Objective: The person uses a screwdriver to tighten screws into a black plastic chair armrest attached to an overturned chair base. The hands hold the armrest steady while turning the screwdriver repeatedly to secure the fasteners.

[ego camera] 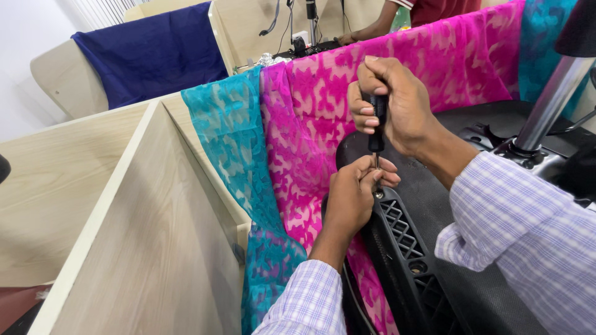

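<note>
The right hand (pixel 397 102) clenches a black screwdriver (pixel 376 124) held upright, its tip directly below where the left hand (pixel 354 195) pinches it (screw hidden) against the black chair frame (pixel 406 242).

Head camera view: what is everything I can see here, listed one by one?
Black-handled screwdriver: one, upright, in the right hand's grip, tip down at the chair part.
Black plastic chair underside with grid ribs: one, lower centre.
Silver metal chair column: one, upper right.
Pink patterned fabric: one, draped over the divider.
Teal patterned fabric: one, left of the pink.
Dark blue cloth: one, top left.
Pale wooden divider panels: left.
Another person's arm: top.
Left hand: steadying the tip.
Right hand.
</note>
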